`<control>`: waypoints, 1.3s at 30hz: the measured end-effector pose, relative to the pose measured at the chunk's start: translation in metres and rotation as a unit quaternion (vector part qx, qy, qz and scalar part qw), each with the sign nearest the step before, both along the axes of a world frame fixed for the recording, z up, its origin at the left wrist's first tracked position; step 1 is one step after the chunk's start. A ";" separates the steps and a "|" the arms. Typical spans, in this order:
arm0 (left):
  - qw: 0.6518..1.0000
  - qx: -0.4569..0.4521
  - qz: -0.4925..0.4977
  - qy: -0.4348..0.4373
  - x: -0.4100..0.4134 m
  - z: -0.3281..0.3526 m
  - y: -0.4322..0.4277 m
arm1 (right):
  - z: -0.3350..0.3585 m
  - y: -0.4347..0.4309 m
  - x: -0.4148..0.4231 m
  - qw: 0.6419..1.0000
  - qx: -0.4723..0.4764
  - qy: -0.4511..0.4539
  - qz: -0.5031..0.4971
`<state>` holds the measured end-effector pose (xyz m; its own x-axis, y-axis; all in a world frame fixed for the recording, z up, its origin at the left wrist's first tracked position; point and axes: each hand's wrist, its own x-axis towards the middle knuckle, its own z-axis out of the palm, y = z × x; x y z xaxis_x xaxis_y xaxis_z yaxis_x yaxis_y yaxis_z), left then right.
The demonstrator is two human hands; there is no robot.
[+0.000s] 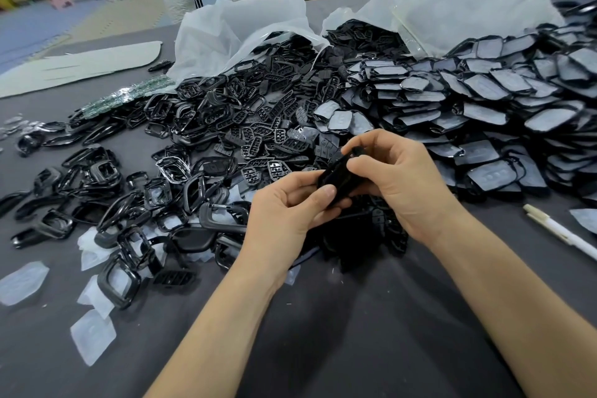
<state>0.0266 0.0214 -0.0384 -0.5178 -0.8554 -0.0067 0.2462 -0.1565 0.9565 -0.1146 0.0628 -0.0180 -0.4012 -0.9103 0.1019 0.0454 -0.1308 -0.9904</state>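
Observation:
Both hands meet over the middle of a dark grey table point(355, 317) and hold one small black plastic part point(336, 176). My left hand point(287, 207) grips its lower end, thumb laid over the top. My right hand point(397, 178) pinches its upper end with curled fingers. Much of the part is hidden by the fingers. Directly beneath the hands lies a small heap of black parts point(365, 236).
Glossy black frames point(129, 203) are strewn at left, with clear film pieces point(92, 334) near the front. Black button inserts point(258, 139) spill from white plastic bags point(226, 29). Stacked film-covered black pieces point(484, 100) fill the right. A white pen point(562, 233) lies at right.

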 end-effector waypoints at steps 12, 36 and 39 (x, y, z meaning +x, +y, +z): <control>1.000 -0.011 0.011 0.002 0.000 0.004 0.000 | -0.002 -0.001 -0.007 1.000 0.000 -0.009 0.030; 0.983 -0.131 0.121 -0.033 0.001 -0.001 0.000 | -0.010 0.000 0.000 0.999 0.026 0.024 0.031; 0.975 -0.163 0.138 -0.059 0.002 -0.002 0.001 | -0.014 -0.001 0.004 0.997 0.017 0.081 0.000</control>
